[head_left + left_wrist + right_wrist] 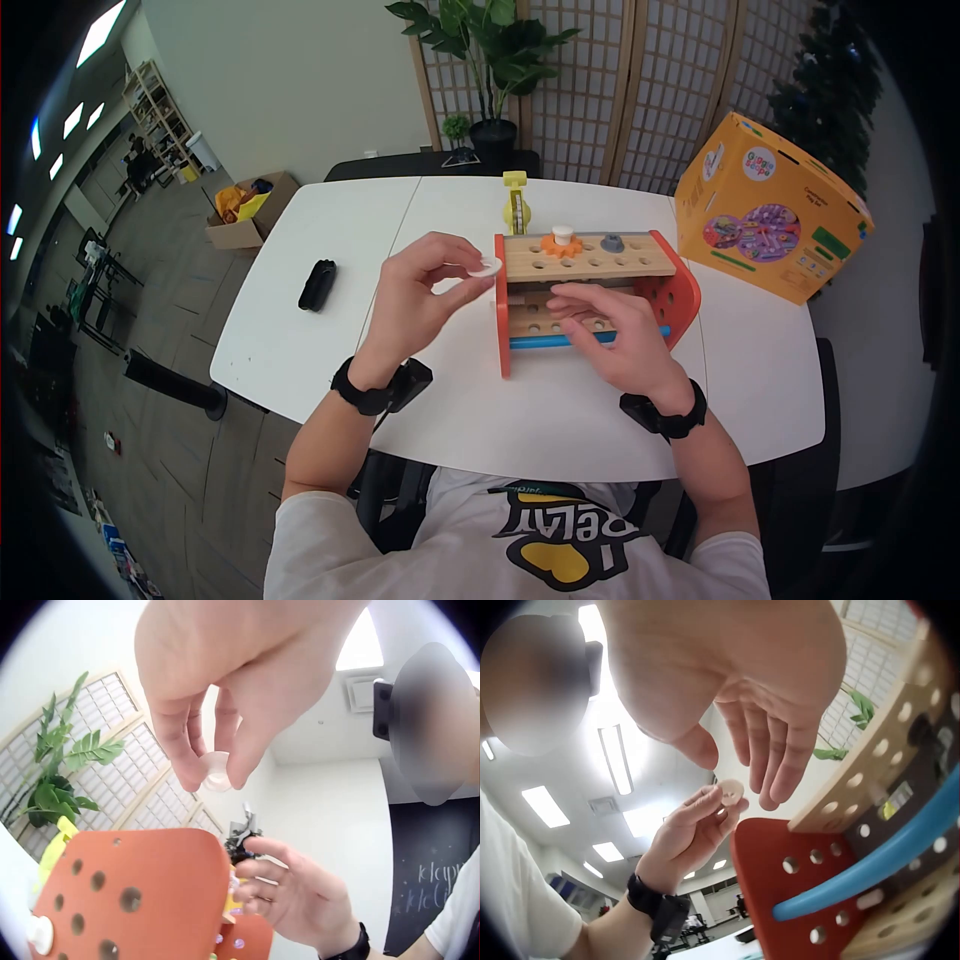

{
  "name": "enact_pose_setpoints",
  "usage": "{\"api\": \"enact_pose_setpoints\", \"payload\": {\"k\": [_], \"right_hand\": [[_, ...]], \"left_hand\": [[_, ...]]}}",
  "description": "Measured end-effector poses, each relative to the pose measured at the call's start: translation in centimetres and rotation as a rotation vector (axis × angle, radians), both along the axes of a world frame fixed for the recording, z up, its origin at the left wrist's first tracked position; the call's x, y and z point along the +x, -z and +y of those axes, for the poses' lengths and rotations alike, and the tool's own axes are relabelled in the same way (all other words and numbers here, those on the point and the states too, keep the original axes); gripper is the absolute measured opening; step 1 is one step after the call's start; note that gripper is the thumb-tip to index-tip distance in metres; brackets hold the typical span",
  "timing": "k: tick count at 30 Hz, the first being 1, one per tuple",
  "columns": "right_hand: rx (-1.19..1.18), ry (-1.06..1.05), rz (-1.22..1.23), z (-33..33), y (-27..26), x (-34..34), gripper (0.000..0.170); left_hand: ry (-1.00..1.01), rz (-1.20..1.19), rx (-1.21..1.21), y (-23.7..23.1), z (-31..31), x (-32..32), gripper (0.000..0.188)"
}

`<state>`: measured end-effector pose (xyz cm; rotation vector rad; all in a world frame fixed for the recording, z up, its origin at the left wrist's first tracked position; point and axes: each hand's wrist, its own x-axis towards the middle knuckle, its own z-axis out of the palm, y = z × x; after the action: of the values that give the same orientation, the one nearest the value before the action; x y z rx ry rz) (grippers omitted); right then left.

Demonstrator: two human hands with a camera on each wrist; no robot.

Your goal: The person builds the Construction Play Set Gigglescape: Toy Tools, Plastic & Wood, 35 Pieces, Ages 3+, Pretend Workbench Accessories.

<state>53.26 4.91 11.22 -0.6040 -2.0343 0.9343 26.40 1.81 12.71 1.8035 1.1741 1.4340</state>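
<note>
My left hand (pixel 418 290) pinches a small white round piece (pixel 486 267) between thumb and fingers, beside the red left side panel of a toy workbench (pixel 590 262). In the left wrist view this white piece (pixel 217 772) looks hollow in the middle. My right hand (pixel 620 335) is held in front of the workbench's lower shelf with its fingers extended and nothing in it. Below it a blue rod (pixel 538 342) runs between the two red panels. An orange gear (pixel 561 247) with a white peg head (pixel 563 234) and a grey piece (pixel 612 242) sit on the wooden top.
Behind the workbench stands a yellow toy piece (pixel 516 205). A yellow-orange box (pixel 770 210) occupies the table's back right. On the left lies a black tray-like case (pixel 318 286) upon the white table (pixel 265 330). Another white round knob (pixel 41 935) shows on the red panel.
</note>
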Motion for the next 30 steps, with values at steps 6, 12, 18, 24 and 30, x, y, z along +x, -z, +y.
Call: {"api": "enact_pose_setpoints", "payload": {"k": [6, 12, 18, 24, 30], "right_hand": [[-0.433, -0.141, 0.264, 0.2, 0.4, -2.5, 0.038], [-0.494, -0.131, 0.297, 1.6, 1.7, -1.9, 0.034], [-0.205, 0.040, -0.283, 2.9, 2.9, -1.5, 0.020], [-0.080, 0.125, -0.541, 5.2, 4.4, -3.0, 0.016], [-0.123, 0.129, -0.674, 7.6, 6.4, -4.9, 0.019]], "left_hand": [[-0.052, 0.252, 0.322, -0.2, -1.0, 3.9, 0.017], [0.009, 0.304, 0.423, 0.2, -0.4, 4.3, 0.015], [-0.139, 0.075, -0.037, 2.7, 2.5, 1.1, 0.016], [-0.267, 0.297, -0.324, 8.2, 5.5, -0.4, 0.024], [-0.234, 0.415, -0.444, 10.1, 5.7, -0.2, 0.022]]}}
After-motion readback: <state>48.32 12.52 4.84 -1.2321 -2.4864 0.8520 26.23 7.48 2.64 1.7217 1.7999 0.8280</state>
